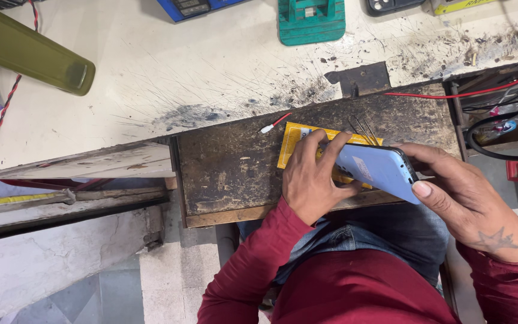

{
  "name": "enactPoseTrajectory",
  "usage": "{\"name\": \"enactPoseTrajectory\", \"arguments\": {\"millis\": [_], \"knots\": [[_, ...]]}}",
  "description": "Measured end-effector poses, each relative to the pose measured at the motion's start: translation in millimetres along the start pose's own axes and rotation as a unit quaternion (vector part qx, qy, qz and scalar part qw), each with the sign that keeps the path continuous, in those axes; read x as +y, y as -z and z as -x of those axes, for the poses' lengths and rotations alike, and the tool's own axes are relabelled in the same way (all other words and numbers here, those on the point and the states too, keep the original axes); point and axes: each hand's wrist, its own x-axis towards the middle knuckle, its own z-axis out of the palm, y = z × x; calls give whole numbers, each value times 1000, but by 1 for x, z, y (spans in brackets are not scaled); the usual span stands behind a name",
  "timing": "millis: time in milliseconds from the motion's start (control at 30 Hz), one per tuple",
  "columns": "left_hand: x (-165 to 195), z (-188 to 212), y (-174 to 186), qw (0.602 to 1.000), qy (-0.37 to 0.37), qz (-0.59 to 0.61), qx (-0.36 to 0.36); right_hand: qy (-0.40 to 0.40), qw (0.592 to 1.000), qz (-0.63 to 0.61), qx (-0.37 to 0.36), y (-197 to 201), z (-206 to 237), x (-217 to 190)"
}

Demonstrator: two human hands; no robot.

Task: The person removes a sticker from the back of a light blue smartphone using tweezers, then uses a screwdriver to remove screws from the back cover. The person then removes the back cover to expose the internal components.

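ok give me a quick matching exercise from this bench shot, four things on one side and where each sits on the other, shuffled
Things:
1. light blue phone
2. yellow packet
3. green block
4. olive green tube

Places:
A. top left of the pale bench, lying at a slant
B. held between the left hand and the right hand
C. top middle of the pale bench, cut off by the picture's edge
D. flat on the dark worn board, partly under the phone and the left hand

Pairs: 1-B, 2-D, 3-C, 4-A
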Motion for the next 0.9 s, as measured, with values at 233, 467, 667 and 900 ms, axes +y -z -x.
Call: {"name": "enactPoseTrajectory", "arguments": {"millis": [233,467,667,900], "knots": [[-5,-1,-5,1000,-15,-14,-8,49,997,-29,-60,0,-7,-2],[-9,4,-5,999,-13,38,-21,202,974,-38,-98,-2,-24,10],[-13,8,1,993,-46,95,56,151,976,-134,80,-22,-11,12],[-3,8,11,931,-64,358,15,73,775,-620,94,-47,-4,24]]}}
